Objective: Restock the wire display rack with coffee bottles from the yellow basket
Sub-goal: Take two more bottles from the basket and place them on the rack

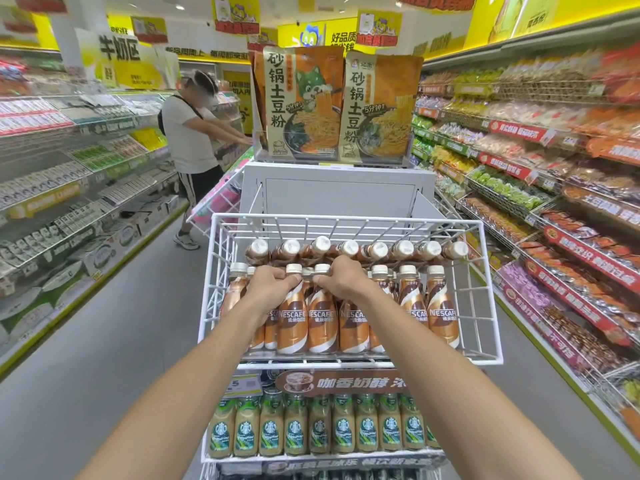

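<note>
Centrally, both arms reach forward. The left hand [273, 284] and right hand [344, 280] each grip upright coffee bottles [322, 320] by the necks, inside the wire rack [346, 218].

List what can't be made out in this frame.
- Yellow basket: outside the head view.
- Necks of two Nescafe bottles: under left hand and right hand.
- Price tag: left forearm covers part.
- Right shelves: labels motion-blurred.
- Lowest rack tier: cut by bottom edge.
</note>
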{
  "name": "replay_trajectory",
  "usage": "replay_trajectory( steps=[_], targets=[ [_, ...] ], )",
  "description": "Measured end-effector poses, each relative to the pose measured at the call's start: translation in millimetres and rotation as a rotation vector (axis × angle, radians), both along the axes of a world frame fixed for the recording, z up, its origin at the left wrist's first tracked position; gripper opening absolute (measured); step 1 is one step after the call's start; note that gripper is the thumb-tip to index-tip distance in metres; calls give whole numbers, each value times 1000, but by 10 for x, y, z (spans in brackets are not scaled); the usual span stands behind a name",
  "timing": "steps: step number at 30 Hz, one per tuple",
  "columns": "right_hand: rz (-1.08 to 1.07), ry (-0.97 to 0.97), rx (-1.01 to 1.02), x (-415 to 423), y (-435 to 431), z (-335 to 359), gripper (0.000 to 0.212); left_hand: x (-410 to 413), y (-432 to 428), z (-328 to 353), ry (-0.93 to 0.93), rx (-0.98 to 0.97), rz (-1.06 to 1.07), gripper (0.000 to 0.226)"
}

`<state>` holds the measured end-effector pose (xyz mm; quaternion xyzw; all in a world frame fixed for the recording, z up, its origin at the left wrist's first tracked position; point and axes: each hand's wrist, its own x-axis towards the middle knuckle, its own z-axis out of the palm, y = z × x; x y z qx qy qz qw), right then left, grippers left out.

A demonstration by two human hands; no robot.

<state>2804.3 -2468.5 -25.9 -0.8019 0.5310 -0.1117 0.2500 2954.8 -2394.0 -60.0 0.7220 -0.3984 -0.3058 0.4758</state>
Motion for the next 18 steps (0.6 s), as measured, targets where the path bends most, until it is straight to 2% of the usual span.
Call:
replay_trajectory(
  steps=[4,9,12,13,15,18],
  targets=[
    [5,-17,17,-14,33,32,38,-2,17,0,-18,-3,2,22],
    [-29,-74,-6,-49,91,4,39,-30,46,3,-20,1,15,42],
    [-41,-114,-29,-70,129,10,31,-25,54,-2,-25,6,19,46],
    [-37,-137,-27,-83,146,25,35,-27,62,4,-35,7,21,46],
    [-37,-169,-33,-112,177,64,46,-26,82,22,-76,-7,30,44],
    [-6,-171,-89,-193,218,113,40,-57,152,70,-238,-50,33,35]
  ],
)
